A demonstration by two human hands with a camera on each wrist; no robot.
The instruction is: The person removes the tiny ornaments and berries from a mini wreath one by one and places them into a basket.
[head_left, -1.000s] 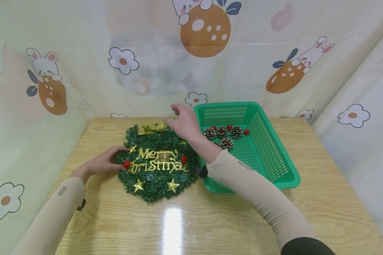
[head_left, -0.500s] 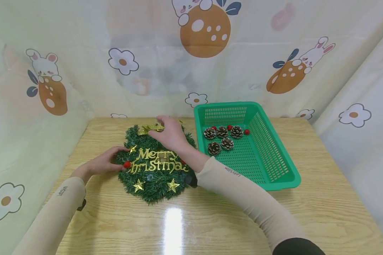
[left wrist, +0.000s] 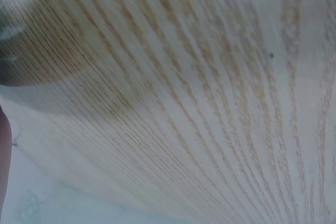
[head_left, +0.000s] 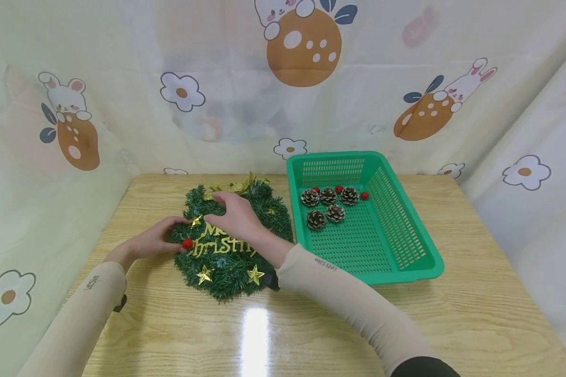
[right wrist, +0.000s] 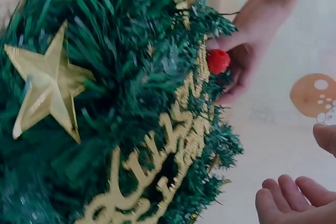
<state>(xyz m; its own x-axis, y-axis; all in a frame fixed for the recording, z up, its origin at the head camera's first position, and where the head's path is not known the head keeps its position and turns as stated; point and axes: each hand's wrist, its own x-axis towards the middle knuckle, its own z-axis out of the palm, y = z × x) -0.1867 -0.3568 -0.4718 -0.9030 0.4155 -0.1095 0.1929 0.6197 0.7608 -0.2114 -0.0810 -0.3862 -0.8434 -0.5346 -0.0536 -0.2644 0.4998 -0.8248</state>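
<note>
A green Christmas wreath (head_left: pixel 233 287) lies on the table, with gold "Merry Christmas" lettering (head_left: pixel 207 248), gold stars (head_left: pixel 255 274) and a gold ribbon bow (head_left: pixel 238 186) at its far edge. My left hand (head_left: pixel 152 240) grips the wreath's left edge beside a red ball (head_left: pixel 187 243); the right wrist view shows its fingers curled there. Over the wreath, fingers spread and holding nothing, my right hand (head_left: pixel 235 215) hides part of the lettering. A second red ball (head_left: pixel 273 233) peeks out behind the right wrist. The left wrist view shows mostly tabletop.
Right of the wreath stands a green plastic basket (head_left: pixel 396 220). Several pinecones (head_left: pixel 316 220) and small red balls (head_left: pixel 365 196) lie inside it. A patterned curtain (head_left: pixel 236 120) hangs behind the wooden table (head_left: pixel 179 335).
My right hand has moved from above the wreath's far right, beside the basket, leftward and nearer over its middle, uncovering the bow. The left hand and the wreath have stayed in place.
</note>
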